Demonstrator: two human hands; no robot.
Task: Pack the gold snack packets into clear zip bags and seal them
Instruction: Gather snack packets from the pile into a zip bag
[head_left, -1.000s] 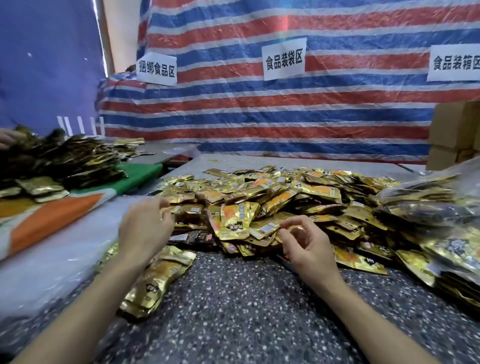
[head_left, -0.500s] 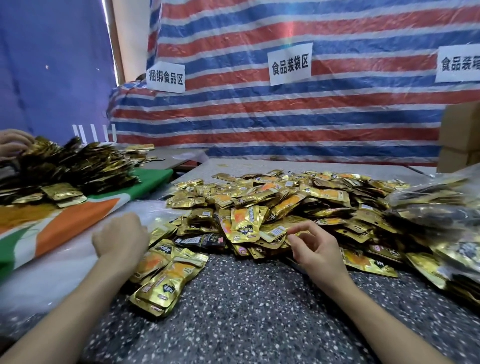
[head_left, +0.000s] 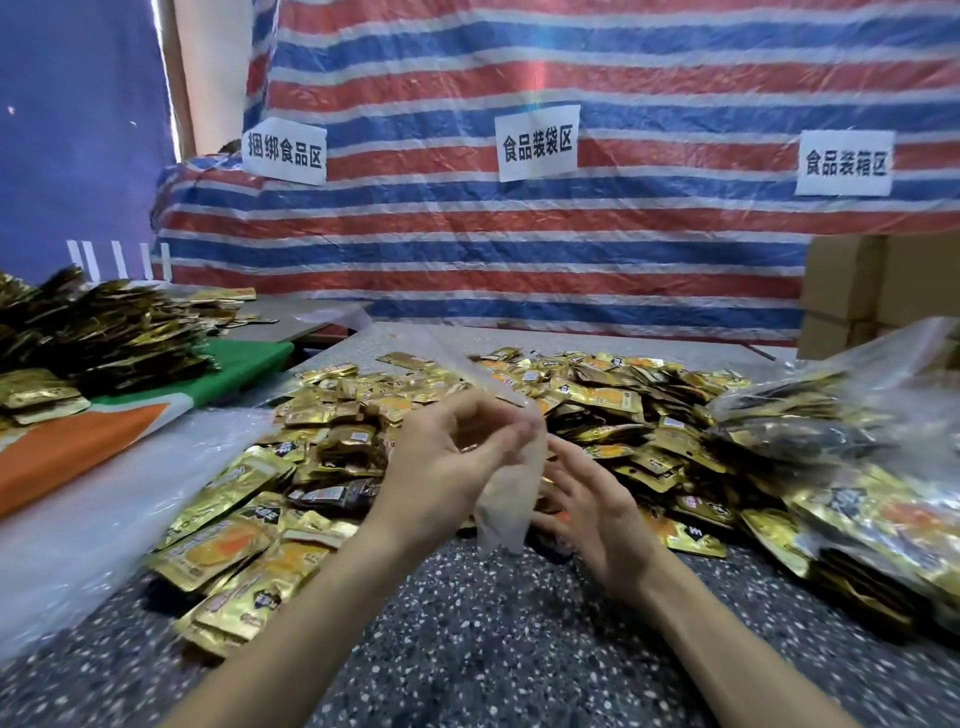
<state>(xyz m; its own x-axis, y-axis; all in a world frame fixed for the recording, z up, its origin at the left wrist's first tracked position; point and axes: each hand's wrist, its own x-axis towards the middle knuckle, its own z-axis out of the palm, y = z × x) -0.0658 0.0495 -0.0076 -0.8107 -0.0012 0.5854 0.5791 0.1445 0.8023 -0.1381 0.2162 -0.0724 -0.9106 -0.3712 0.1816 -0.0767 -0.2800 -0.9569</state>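
Note:
A big heap of gold snack packets (head_left: 597, 395) covers the speckled table (head_left: 493, 639), and a few more lie in a loose stack at the near left (head_left: 223, 551). My left hand (head_left: 447, 467) is raised over the near edge of the heap and pinches an empty clear zip bag (head_left: 506, 499) between thumb and fingertips. The bag hangs down, blurred by motion. My right hand (head_left: 597, 514) is just right of the bag with its fingers loosely spread toward the bag's lower part. I cannot tell whether they touch it.
Filled clear bags of packets (head_left: 831, 467) are piled at the right. A sheet of clear plastic (head_left: 104, 493) lies at the left, beside an orange-and-green cloth bearing another dark-gold heap (head_left: 104, 327). Cardboard boxes (head_left: 872, 291) stand at the back right, before a striped tarp wall.
My left hand came up from the clear plastic at the left to the middle, now pinching an empty clear bag. My right hand left the heap and moved beside the bag.

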